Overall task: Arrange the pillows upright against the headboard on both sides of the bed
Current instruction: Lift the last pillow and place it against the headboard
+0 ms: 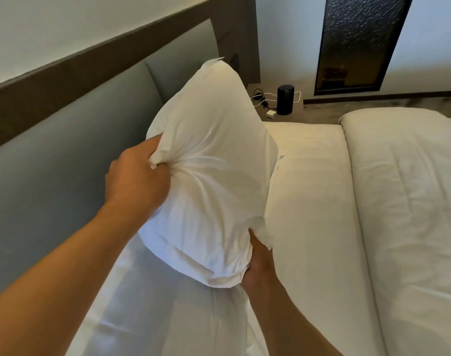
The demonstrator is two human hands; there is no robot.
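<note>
A plump white pillow is held in the air above the bed, tilted, one corner pointing up toward the far end of the grey padded headboard. My left hand pinches a bunch of its cover on the left side. My right hand grips its lower right corner from underneath, partly hidden by the fabric. A second white pillow lies flat on the mattress to the right of the held one, running away from me. The white bed sheet shows beneath the held pillow.
A white duvet covers the right part of the bed. Beyond the bed's far side stands a low bedside table with a black cylinder, cables and a white charger. A dark glass panel is set in the far wall.
</note>
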